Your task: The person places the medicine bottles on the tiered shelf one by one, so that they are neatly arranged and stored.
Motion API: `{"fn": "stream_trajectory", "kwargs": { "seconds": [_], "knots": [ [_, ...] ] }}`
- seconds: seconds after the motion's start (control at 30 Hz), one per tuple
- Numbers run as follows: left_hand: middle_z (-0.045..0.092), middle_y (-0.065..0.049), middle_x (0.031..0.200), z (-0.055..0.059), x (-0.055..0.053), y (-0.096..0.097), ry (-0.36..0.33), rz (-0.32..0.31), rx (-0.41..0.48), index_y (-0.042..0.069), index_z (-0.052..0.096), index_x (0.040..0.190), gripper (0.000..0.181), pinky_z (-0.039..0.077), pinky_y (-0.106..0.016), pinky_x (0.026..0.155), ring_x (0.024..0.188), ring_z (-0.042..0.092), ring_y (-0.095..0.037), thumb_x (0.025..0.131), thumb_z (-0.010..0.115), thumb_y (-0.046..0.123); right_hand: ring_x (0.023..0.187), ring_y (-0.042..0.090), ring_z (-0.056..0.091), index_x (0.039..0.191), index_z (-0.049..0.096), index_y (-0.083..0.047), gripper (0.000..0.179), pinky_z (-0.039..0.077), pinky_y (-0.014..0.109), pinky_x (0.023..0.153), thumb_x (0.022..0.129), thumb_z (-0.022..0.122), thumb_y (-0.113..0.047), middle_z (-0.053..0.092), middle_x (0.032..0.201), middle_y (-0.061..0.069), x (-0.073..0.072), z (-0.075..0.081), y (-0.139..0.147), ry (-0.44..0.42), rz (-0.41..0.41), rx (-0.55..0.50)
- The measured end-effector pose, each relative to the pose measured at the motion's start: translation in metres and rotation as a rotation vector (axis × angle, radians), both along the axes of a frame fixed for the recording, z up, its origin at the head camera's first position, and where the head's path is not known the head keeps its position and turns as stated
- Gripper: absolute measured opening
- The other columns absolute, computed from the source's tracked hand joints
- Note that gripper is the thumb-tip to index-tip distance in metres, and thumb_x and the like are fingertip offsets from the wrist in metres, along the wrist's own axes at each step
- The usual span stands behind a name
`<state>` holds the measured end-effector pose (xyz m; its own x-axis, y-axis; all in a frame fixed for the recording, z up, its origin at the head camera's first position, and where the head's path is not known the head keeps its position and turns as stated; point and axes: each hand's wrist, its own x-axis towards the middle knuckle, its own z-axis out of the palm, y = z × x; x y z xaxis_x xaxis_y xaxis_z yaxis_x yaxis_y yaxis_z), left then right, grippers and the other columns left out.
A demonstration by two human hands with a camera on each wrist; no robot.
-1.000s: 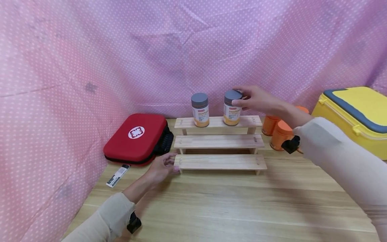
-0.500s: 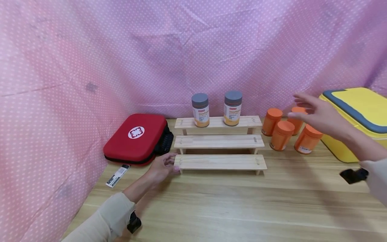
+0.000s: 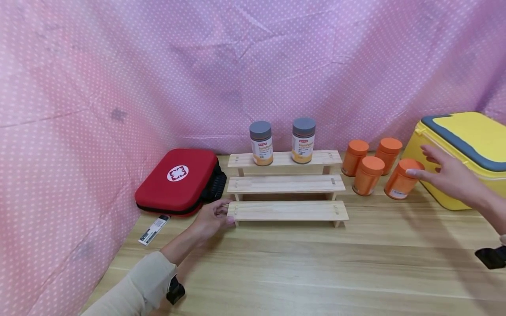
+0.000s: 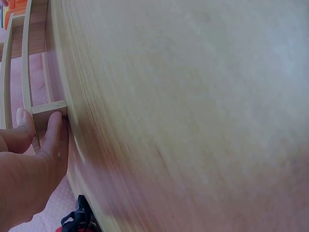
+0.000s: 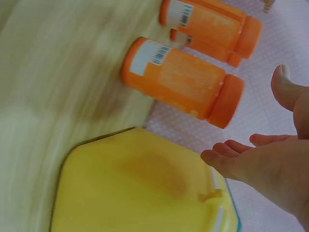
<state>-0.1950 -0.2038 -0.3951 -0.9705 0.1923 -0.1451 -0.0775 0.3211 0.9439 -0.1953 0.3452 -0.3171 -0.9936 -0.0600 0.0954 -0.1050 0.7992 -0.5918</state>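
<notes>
A three-step wooden rack (image 3: pixel 286 210) stands on the table, two grey-capped supplement bottles (image 3: pixel 262 149) upright on its top step. My left hand (image 3: pixel 210 219) holds the left end of the lowest step; in the left wrist view its thumb and fingers (image 4: pixel 51 137) pinch the wooden end piece. Farther right, my right hand (image 3: pixel 454 177) reaches toward the front-right orange bottle (image 3: pixel 398 186), thumb and fingers spread around its cap level. The right wrist view shows a gap between that hand and the orange bottle's cap (image 5: pixel 226 101). Several orange bottles (image 3: pixel 367 180) stand together there.
A yellow box (image 3: pixel 474 145) with a grey-trimmed lid stands behind the right hand. Left of the rack lies a red first-aid case (image 3: pixel 178 175), with a small white labelled strip (image 3: pixel 153 230) in front of it. Pink dotted cloth (image 3: pixel 237 66) hangs behind the table.
My right hand has let go of the right supplement bottle on the top step and moved right, then down to the orange bottles. The left hand has stayed on the rack.
</notes>
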Motion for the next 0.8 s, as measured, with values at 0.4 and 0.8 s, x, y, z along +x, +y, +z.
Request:
{"fn": "stream_trajectory", "kwargs": {
  "seconds": [0.4,0.8],
  "knots": [
    [0.064,-0.018,0.108,-0.001,-0.001,0.001,0.008,0.007,-0.003,-0.003,0.049,0.134,0.054,0.056,-0.029,0.079,0.091,0.062,-0.019,0.083,0.065,-0.013,0.078,-0.002,0.042,0.126,0.043,0.004,0.038,0.034,0.014,0.061,0.099,0.056,-0.019,0.055,0.102,0.019,0.001,-0.031,0.006,0.118,0.05,0.018],
    [0.064,-0.02,0.108,-0.002,-0.001,0.001,0.007,0.013,-0.001,-0.004,0.049,0.134,0.054,0.056,-0.028,0.078,0.092,0.063,-0.019,0.083,0.064,-0.014,0.079,-0.004,0.038,0.13,0.037,0.009,0.047,0.033,0.015,0.061,0.1,0.053,-0.024,0.052,0.109,0.028,-0.003,-0.04,0.006,0.134,-0.002,0.006]
  ]
}}
